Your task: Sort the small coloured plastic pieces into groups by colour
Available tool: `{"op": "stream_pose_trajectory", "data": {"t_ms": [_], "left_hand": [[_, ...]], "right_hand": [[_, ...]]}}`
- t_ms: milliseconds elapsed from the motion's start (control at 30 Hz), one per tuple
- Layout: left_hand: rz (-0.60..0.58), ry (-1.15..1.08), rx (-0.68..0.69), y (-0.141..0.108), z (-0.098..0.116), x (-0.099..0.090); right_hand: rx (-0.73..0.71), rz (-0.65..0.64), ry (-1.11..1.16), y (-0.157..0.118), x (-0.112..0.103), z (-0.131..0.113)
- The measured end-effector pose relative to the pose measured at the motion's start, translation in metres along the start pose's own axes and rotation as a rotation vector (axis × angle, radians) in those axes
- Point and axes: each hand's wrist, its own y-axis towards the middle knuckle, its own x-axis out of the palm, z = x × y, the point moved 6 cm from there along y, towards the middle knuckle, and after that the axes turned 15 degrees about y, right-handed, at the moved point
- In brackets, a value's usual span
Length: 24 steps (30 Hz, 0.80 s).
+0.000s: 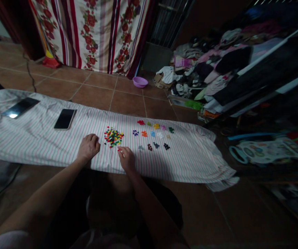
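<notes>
A loose pile of small mixed-colour pieces (114,137), red, yellow, green and black among them, lies on a striped cloth (86,119). My left hand (88,146) rests on the cloth just left of the pile, fingers curled in and nothing visible in them. At the pile's near right edge is my right hand (127,159), thumb and finger pinched at a small red piece (118,149). Right of it, single-colour clusters stand in rows, such as a red cluster (141,122), an orange cluster (144,134), a brown cluster (150,147) and a black cluster (166,146).
Left on the cloth lie a phone (65,119) and a dark flat device (21,107) reflecting light. Beyond the table, a purple basin (140,82) sits on the tiled floor before a flowered curtain (107,38). Heaped clothes (198,65) fill the back right.
</notes>
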Motion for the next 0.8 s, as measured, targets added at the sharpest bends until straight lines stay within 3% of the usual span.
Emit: {"op": "stream_pose_trajectory", "data": {"t_ms": [233,433,800], "left_hand": [[0.0,-0.087,-0.017,-0.003,-0.004,0.0],[0.071,-0.166,-0.173,-0.018,0.0,-0.014],[0.041,-0.216,-0.157,-0.045,0.048,-0.014]], "right_hand": [[-0.015,0.019,0.013,-0.001,-0.001,-0.002],[-0.015,0.044,-0.013,-0.002,0.001,-0.002],[0.002,0.05,-0.028,-0.002,0.001,-0.002]]}}
